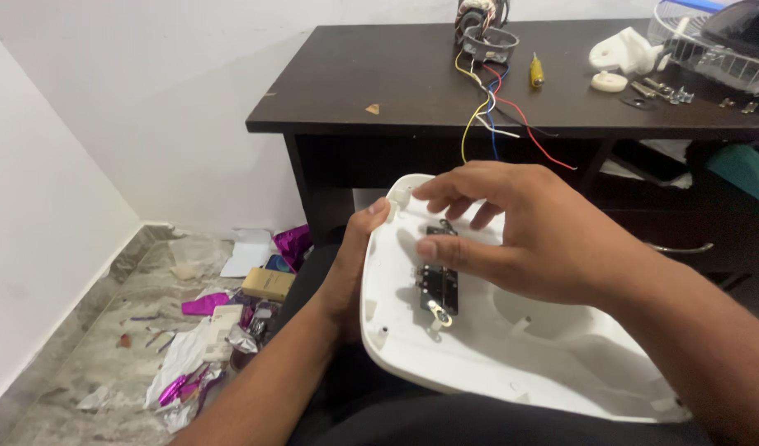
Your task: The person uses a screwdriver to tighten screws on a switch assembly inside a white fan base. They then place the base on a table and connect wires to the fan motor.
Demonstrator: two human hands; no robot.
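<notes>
Below the desk's front edge, over the person's lap, the left hand grips the white plastic housing by its left rim, while the right hand pinches the black switch block mounted inside, fingers curled narrow.

screwdriver on desk — wires left

White plastic housing seen from hollow inner side, tilted, held over lap below dark desk edge. Rounded rim gripped at left edge by left hand. Black switch block with metal terminals seated inside near upper left, pinched by right hand fingers. Round recess and small moulded posts seen in inner face.
</notes>
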